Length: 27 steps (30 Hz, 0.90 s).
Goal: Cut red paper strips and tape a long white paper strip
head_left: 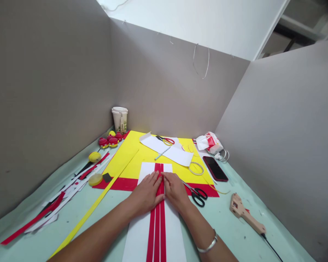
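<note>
A long white paper sheet [133,236] lies lengthwise before me, with red paper strips [156,233] running side by side along its middle. My left hand [147,193] rests flat across the strips, fingers stretched forward and thumb out to the right. From the right, my right hand [176,189] meets the rightmost strip, its fingers bent and close together at the strip's edge; its thumb is hidden. Black-handled scissors [199,196] lie just right of that hand, blades partly behind it. A long yellow strip [90,211] slants past my left forearm.
Beneath the sheet's far end is a yellow board [123,156] with a red border, carrying red-handled scissors [168,141], a pen [162,153] and a tape ring [196,168]. Paper scraps [62,196] lie left; a phone [215,168] and glue gun [246,214] lie right. Grey partitions surround the table.
</note>
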Motion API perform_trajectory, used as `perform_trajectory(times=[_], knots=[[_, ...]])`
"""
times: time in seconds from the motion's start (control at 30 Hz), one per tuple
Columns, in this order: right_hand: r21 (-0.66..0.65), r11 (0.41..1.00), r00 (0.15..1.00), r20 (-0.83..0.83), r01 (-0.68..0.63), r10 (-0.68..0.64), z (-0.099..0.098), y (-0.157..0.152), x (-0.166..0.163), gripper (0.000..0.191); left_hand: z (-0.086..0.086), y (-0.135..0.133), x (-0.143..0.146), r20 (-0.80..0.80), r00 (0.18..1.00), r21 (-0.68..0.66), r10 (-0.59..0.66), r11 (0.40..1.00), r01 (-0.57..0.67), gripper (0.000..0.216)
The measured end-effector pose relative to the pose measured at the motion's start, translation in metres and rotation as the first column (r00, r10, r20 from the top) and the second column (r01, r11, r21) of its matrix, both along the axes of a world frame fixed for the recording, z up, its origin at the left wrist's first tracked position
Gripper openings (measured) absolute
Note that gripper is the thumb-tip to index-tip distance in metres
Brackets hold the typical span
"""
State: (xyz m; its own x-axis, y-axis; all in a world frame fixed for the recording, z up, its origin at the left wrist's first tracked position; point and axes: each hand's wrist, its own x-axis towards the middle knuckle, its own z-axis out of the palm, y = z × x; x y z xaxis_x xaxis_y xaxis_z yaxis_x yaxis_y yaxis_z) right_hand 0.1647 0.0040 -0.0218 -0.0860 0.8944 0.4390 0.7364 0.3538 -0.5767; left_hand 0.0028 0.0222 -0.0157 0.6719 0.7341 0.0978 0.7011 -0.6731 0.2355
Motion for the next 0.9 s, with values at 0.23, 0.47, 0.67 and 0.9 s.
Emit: perform_trajectory(times=[0.23, 0.47, 0.67, 0.9], knots=[[-0.026, 0.998, 0.998, -0.004, -0.056, 0.056, 0.0, 0.001, -0.006, 0.037, 0.003, -0.002, 0.001, 0.025, 1.0, -0.01, -0.006, 1.0, 0.006, 0.064], [-0.051, 0.995, 0.996, 0.018, -0.088, 0.089, 0.005, 0.001, -0.008, 0.034, -0.01, 0.003, -0.002, 0.097, 0.995, 0.029, -0.025, 0.999, 0.022, 0.064], [-0.047, 0.99, 0.987, 0.09, -0.13, 0.134, 0.017, 0.005, -0.008, 0.026, -0.012, 0.003, -0.003, 0.104, 0.994, 0.037, -0.025, 0.999, 0.021, 0.064], [-0.033, 0.995, 0.988, 0.122, -0.09, 0.093, 0.002, 0.017, -0.007, 0.038, -0.005, 0.002, 0.002, 0.034, 0.999, 0.056, -0.029, 0.998, 0.027, 0.065]])
